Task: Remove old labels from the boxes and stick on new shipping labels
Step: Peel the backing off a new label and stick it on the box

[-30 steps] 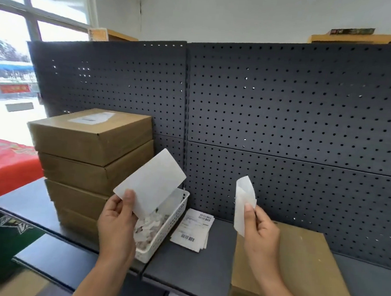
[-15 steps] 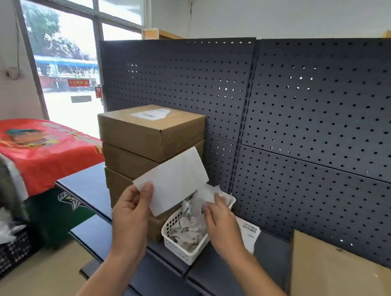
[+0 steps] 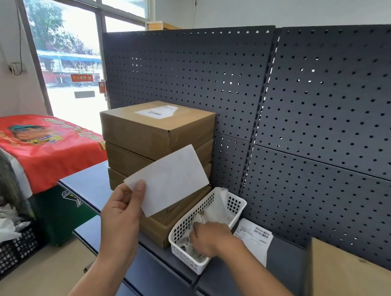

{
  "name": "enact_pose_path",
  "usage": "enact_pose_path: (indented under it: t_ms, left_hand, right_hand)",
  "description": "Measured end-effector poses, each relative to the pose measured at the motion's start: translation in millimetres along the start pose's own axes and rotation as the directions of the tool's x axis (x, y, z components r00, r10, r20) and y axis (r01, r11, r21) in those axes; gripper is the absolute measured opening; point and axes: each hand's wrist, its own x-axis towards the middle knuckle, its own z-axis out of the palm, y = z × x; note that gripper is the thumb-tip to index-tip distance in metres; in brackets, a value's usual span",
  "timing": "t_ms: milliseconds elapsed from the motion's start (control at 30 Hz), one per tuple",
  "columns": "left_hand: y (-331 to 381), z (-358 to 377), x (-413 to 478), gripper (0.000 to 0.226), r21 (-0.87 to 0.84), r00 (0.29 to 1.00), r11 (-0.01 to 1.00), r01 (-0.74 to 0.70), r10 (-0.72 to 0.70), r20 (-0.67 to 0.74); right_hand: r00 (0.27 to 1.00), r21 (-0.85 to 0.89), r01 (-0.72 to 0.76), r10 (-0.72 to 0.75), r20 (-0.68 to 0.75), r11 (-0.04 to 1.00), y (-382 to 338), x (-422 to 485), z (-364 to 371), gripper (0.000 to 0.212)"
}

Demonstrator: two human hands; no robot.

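My left hand (image 3: 120, 216) pinches the lower left corner of a blank white label (image 3: 171, 178) and holds it up in front of a stack of brown boxes (image 3: 158, 133). The top box carries a printed label (image 3: 156, 111). My right hand (image 3: 211, 240) reaches down into a white basket (image 3: 182, 255) of paper scraps. Its curled fingers grip a white backing strip (image 3: 220, 205) that sticks up out of the basket. Another brown box (image 3: 351, 286) lies on the shelf at the far right.
Printed shipping labels (image 3: 254, 239) lie on the dark shelf (image 3: 88, 182) right of the basket. A dark pegboard (image 3: 306, 132) backs the shelf. A red cloth (image 3: 42, 146) covers something at the left, and a black crate (image 3: 0, 249) of white scraps stands on the floor.
My right hand has carried the backing strip left from above the right box and down into the basket. My view has swung left. The left hand still holds the label up.
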Motion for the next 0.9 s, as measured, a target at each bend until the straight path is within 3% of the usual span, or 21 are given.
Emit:
enact_pose_path:
  t_ms: [167,333,600,733,900]
  left_hand:
    - [-1.4,1.0,1.6,0.02,0.019,1.0,1.0,-0.003,0.003,0.022]
    - [1.5,4.9,1.2,0.018,0.013,0.999,1.0,-0.014,0.013,0.045]
    - [1.3,15.6,-11.4,0.014,0.034,0.997,0.999,-0.022,0.02,0.075]
    - [-0.4,24.0,-20.1,0.017,0.026,0.997,0.999,-0.023,0.021,0.07]
    - [-1.0,44.4,-40.5,0.016,0.006,0.994,1.0,-0.013,0.013,0.105]
  right_hand:
    - [1.0,0.024,-0.001,0.001,0.026,1.0,1.2,3.6,-3.9,0.044]
    - [0.983,0.134,0.041,-0.016,-0.181,0.99,14.0,3.0,3.9,0.045]
    - [0.872,0.332,0.125,0.056,-0.486,0.935,21.1,-16.3,-1.4,0.042]
    - [0.795,0.527,0.185,0.189,-0.577,0.83,30.8,-40.9,-9.1,0.038]
    - [0.748,0.746,0.269,0.356,-0.56,0.609,44.1,-84.4,-18.8,0.031]
